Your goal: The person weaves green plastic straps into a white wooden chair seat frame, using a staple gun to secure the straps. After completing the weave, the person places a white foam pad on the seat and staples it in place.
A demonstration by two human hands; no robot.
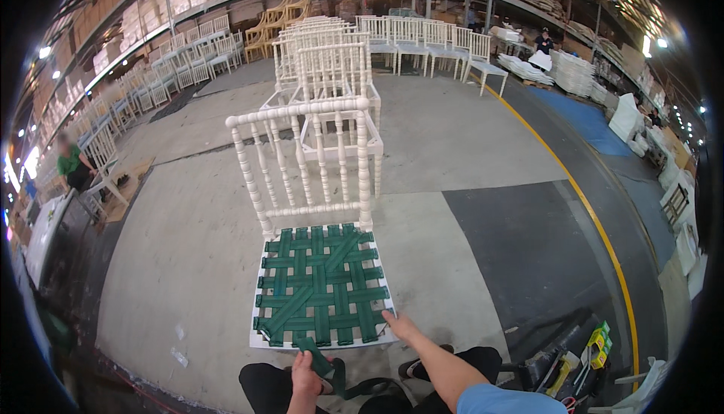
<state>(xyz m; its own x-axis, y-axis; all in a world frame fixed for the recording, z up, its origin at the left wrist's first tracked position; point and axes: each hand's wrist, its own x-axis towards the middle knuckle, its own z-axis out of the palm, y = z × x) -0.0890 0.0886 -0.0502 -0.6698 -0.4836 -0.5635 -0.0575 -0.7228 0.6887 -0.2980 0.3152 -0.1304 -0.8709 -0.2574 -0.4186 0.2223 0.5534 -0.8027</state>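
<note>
In front of me stands a white chair [302,210] with a turned-spindle back. Green webbing [320,286] is woven across its seat frame, with short diagonal strips over the back right and front left corners. My left hand [304,375], just below the seat's front edge, is closed on a loose green webbing strap [320,361]. The strap's length trails down between my legs. At the front right corner of the seat is my right hand [400,326], its fingertips pinched together against the edge. Anything between them is too small to make out.
More white chairs [332,75] stand in a row behind this one; others line the back and left. A person in green [72,164] sits at far left. Tools [562,372] and a yellow-green box [599,345] lie at lower right. A yellow line [581,180] curves along the floor.
</note>
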